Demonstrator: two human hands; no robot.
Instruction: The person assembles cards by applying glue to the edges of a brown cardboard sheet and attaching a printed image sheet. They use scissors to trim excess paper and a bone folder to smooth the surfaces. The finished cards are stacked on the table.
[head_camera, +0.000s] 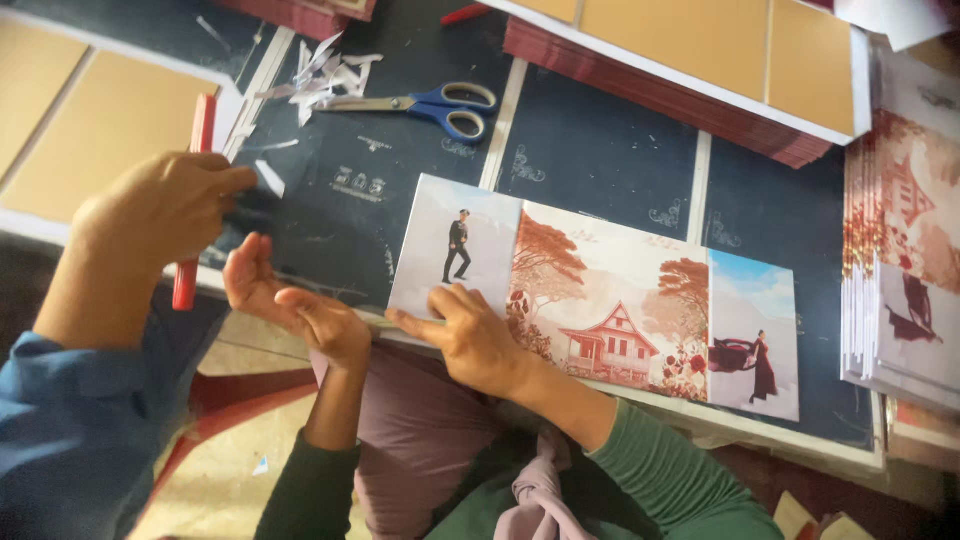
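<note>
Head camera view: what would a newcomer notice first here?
First the long printed photo sheet with a red house and trees, lying on the dark table; the right hand presses its lower left edge, and the left hand rests open beside it. Blue-handled scissors lie above, and another person's hand at the left holds a red tool.
</note>
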